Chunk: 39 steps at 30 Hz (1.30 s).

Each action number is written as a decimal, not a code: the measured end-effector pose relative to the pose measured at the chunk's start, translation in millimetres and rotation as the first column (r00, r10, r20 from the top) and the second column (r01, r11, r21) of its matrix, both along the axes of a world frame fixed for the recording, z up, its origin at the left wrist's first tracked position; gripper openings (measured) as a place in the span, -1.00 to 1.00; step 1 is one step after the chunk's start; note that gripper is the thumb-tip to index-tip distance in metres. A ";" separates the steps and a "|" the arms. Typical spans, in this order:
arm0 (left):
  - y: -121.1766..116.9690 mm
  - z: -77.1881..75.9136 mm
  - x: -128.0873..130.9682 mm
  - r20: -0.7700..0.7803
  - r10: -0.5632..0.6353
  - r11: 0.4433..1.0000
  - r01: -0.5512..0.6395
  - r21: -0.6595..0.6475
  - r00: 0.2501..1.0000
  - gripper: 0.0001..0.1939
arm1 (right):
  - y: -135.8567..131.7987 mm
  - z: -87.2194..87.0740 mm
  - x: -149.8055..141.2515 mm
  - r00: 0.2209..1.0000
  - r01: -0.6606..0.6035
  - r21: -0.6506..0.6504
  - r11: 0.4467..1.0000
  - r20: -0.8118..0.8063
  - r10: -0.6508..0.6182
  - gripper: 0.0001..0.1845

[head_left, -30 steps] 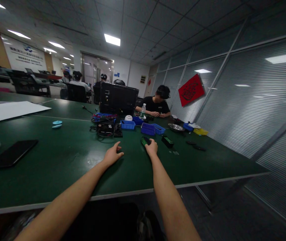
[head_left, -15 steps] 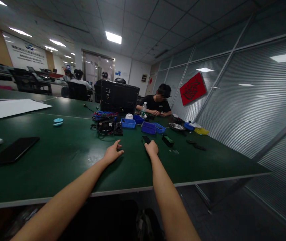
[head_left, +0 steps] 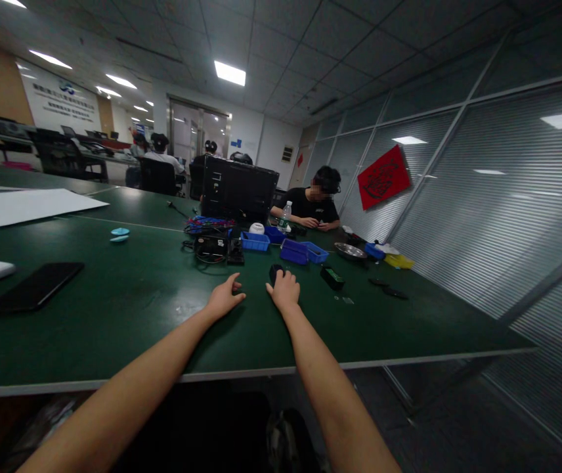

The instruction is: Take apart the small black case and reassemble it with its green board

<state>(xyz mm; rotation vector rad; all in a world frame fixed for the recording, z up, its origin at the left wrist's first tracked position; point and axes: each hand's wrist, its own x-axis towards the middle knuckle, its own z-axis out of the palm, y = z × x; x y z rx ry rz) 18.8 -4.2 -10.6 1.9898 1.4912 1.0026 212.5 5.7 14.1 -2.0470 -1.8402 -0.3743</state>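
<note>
My left hand [head_left: 225, 297] hovers low over the green table, thumb and fingers apart, holding nothing. To its right, my right hand [head_left: 285, 291] has its fingers over a small dark box [head_left: 275, 271], with the thumb at the box's lower left. Part of that box is hidden behind the fingers. A black box with a green top [head_left: 332, 277] lies on the table just right of my right hand. Small clear bits [head_left: 348, 300] lie nearer to me, below that box.
Blue bins [head_left: 294, 251], a black power adapter [head_left: 211, 248] with cables and a white ball [head_left: 257, 228] sit ahead. A metal dish [head_left: 350, 251] and flat black pieces [head_left: 394, 292] lie right; a black tablet-like slab [head_left: 35, 288] lies left. A person [head_left: 313, 203] sits across the table.
My right hand has turned and shifted slightly left, and the dark box has turned with it, its green side no longer showing. My left hand keeps its pose. The view has shifted slightly.
</note>
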 end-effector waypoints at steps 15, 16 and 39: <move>-1.1 2.1 -0.6 0.000 0.007 1.000 -0.007 -0.014 1.000 -0.32 | 6.1 -0.1 8.4 0.955 0.065 -0.126 0.990 -0.281 -0.098 -0.46; -1.2 2.2 -0.5 -0.001 0.006 1.000 -0.006 -0.019 1.000 -0.32 | 5.6 -0.4 5.9 0.956 0.062 -0.124 0.990 -0.277 -0.095 -0.46; -8.7 11.3 6.9 -0.216 0.101 0.978 -0.057 0.203 0.971 -0.38 | -3.9 -3.9 -30.2 0.724 -0.507 0.065 0.860 -0.509 0.465 -0.49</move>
